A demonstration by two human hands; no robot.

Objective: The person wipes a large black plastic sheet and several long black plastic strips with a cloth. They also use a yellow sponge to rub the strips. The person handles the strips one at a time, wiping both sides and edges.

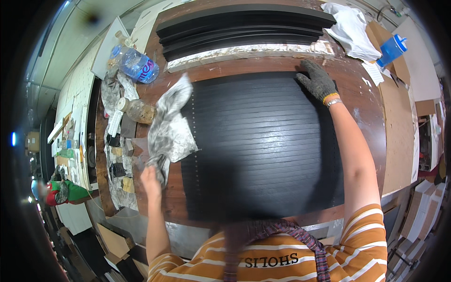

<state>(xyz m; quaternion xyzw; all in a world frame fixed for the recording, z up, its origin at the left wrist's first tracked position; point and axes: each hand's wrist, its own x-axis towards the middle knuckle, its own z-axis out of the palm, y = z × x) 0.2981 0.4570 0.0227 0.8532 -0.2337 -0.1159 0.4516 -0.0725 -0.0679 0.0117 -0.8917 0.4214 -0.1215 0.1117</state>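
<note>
A black panel of narrow slats [258, 141] lies flat before me on the brown tabletop, with a row of small dots along its left side. My left hand [151, 180], bare, is closed around the lower end of a stained white-and-grey rag [174, 124]. The rag spreads upward from the fist, and its right side reaches the panel's left edge. At the panel's far right corner is my right hand [318, 81] in a dark grey knit glove with a yellow cuff. Its thumb stands apart from the fingers, and nothing shows in its grasp.
Long black strips [244, 28] are stacked along the far side. On the left stand a large clear bottle [136, 63], a smaller jar [136, 110] and several small blocks [128, 183]. A white cloth [350, 30] and blue cup [391, 50] lie far right. Another person [68, 191] is at left.
</note>
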